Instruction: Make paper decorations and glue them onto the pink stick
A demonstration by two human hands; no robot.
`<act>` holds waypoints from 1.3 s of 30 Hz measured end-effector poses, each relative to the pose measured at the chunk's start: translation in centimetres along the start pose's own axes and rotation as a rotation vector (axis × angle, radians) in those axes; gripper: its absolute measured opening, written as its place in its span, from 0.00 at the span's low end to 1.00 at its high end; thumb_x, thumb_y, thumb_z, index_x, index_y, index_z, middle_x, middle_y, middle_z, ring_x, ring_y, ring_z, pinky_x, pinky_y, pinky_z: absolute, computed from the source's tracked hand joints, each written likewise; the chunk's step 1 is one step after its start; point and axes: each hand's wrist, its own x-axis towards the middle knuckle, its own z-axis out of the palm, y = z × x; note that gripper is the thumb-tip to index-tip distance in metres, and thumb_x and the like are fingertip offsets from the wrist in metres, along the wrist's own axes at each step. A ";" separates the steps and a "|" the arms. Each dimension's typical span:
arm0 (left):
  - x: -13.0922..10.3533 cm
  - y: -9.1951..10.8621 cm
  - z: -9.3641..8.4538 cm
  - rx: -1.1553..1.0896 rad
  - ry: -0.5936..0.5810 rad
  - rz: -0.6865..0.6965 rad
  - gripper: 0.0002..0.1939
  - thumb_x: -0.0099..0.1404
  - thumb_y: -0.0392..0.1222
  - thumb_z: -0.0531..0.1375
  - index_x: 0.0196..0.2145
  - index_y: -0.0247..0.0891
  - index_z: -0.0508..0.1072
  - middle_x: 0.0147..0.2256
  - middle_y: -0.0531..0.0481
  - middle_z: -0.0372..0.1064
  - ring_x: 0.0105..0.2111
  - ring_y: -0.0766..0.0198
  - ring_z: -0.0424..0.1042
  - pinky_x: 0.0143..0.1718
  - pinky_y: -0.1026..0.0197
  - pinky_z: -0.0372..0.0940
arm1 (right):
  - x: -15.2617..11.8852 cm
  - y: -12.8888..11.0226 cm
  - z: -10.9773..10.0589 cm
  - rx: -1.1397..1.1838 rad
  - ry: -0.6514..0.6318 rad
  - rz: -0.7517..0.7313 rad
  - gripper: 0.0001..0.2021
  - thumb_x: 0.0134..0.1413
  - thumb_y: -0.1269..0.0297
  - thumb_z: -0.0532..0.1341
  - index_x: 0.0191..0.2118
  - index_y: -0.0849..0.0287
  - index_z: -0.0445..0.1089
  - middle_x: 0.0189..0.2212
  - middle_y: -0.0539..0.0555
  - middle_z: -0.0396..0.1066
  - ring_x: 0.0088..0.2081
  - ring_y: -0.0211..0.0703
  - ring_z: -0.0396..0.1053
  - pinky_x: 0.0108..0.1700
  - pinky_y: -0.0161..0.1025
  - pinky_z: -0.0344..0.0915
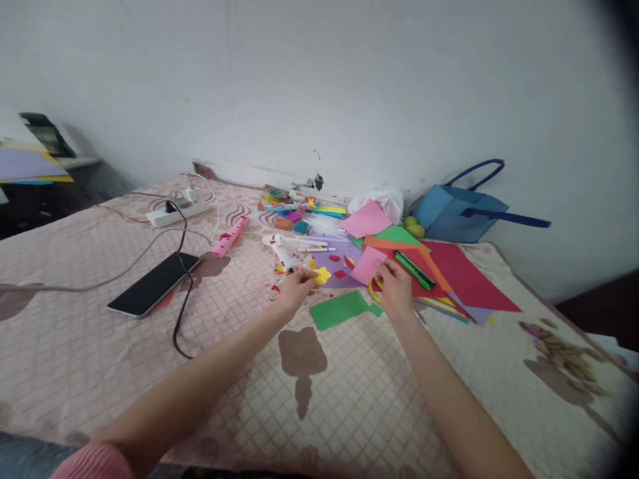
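My left hand (298, 286) pinches a yellow flower-shaped paper cutout (323, 275) by its edge. A small pink piece of paper (367, 265) is held between the fingers of my right hand (396, 285). Behind both hands lies a purple sheet (324, 256) with red paper scraps (340, 273) on it. Yellow-handled scissors (375, 289) lie beside my right hand, partly hidden by it. In front of them rests a green paper strip (339, 310). A white glue gun (280, 253) is just beyond my left hand.
Stacked coloured sheets (464, 273) with a green cutter (414, 269) lie at right, near a blue bag (459, 211). On the left are a tablet (154, 285), a power strip (180, 211), cables and a pink roll (230, 237). Markers (319, 249) lie behind my hands.
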 end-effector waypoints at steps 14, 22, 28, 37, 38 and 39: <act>-1.5 2.3 1.8 -0.028 -0.329 -0.100 0.17 0.60 0.52 0.57 0.35 0.32 0.71 0.29 0.43 0.72 0.29 0.60 0.73 0.29 0.60 0.65 | -5.9 -4.2 0.5 -0.204 -0.305 -0.258 0.08 0.54 0.67 0.56 0.38 0.55 0.71 0.38 0.55 0.73 0.41 0.45 0.70 0.45 0.45 0.66; -2.5 -0.2 -0.3 -0.173 -0.179 0.000 0.20 0.48 0.41 0.67 0.36 0.35 0.66 0.24 0.55 0.66 0.24 0.71 0.66 0.29 0.66 0.62 | -7.8 -2.2 1.3 -0.284 -0.290 -0.246 0.18 0.51 0.74 0.51 0.48 0.55 0.64 0.48 0.58 0.64 0.41 0.44 0.68 0.44 0.45 0.66; -2.9 -0.9 -0.6 -0.129 -0.188 0.071 0.08 0.50 0.37 0.63 0.27 0.34 0.67 0.23 0.55 0.66 0.23 0.71 0.64 0.27 0.68 0.59 | -8.9 -0.9 2.9 0.062 -0.537 0.156 0.20 0.49 0.72 0.54 0.49 0.53 0.63 0.37 0.52 0.70 0.29 0.39 0.69 0.30 0.37 0.67; -3.2 -1.2 -0.9 -0.012 -0.340 0.130 0.11 0.46 0.31 0.64 0.31 0.34 0.73 0.31 0.48 0.71 0.33 0.64 0.70 0.37 0.63 0.62 | -9.1 -0.4 3.1 0.010 -0.464 0.155 0.16 0.45 0.69 0.60 0.44 0.55 0.67 0.42 0.55 0.70 0.40 0.44 0.69 0.38 0.40 0.68; -3.3 -1.3 -0.8 -0.002 -0.339 0.139 0.11 0.46 0.33 0.65 0.30 0.34 0.74 0.31 0.48 0.71 0.32 0.64 0.70 0.37 0.62 0.62 | -9.2 -0.4 3.1 0.004 -0.469 0.142 0.16 0.45 0.69 0.60 0.43 0.55 0.67 0.42 0.55 0.69 0.41 0.45 0.69 0.39 0.40 0.68; -3.3 -1.3 -0.8 -0.002 -0.326 0.139 0.10 0.46 0.34 0.65 0.30 0.33 0.74 0.31 0.48 0.71 0.32 0.64 0.69 0.36 0.63 0.62 | -9.2 -0.5 3.0 0.005 -0.467 0.135 0.16 0.45 0.69 0.61 0.43 0.55 0.66 0.42 0.54 0.69 0.41 0.45 0.69 0.39 0.40 0.68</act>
